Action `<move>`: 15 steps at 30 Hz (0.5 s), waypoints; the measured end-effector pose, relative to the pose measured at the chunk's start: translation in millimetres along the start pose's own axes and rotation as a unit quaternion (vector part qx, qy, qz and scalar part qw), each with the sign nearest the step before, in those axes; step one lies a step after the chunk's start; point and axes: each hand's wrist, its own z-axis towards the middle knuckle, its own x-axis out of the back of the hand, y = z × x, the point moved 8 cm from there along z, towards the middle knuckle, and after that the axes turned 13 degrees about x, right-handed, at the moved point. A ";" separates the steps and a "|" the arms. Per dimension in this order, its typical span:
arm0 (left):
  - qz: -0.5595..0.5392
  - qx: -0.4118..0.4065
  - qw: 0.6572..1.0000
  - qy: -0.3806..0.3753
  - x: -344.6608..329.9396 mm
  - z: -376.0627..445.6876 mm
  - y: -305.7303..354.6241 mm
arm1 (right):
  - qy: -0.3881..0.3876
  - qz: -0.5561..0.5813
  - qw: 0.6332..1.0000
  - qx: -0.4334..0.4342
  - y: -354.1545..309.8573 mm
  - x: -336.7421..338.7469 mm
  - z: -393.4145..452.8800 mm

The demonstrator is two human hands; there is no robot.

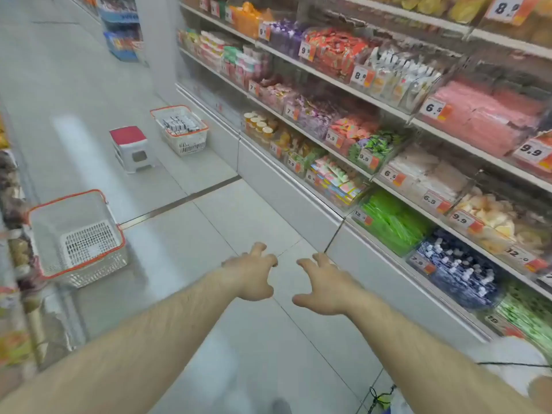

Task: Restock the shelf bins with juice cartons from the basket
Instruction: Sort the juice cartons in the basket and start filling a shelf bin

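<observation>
Shelving [388, 112] fills the right side of the aisle, its clear bins packed with sweets and snacks behind price tags. Pale floor tiles [239, 210] carry everything else. An empty basket [78, 234] with an orange rim is seen at the left edge of the floor, close to the opposite shelf. A second basket [179, 129], loaded with small cartons [179, 122], is set farther up the aisle against the foot of the shelving, with a red-topped stool [130, 148] just beside it. Both arms are stretched forward over the floor. The left hand [251, 271] and the right hand [324, 282] are held near each other, fingers spread and loosely curled, and nothing is gripped by either. The step in hand is judged to be the approach to the stock: no carton has been picked up yet. Next, the loaded basket must be reached and cartons taken from it, then the matching bin found, which cannot be told from here.
</observation>
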 end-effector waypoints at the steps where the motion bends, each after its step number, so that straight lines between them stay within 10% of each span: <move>1: 0.006 0.006 1.000 -0.016 -3.4 7.9 -3.4 | -0.012 0.001 1.000 0.002 2.3 -5.0 11.3; 15: 0.025 0.041 0.996 -0.069 96.7 226.1 -63.6 | -0.050 0.030 0.998 0.031 56.5 68.4 271.5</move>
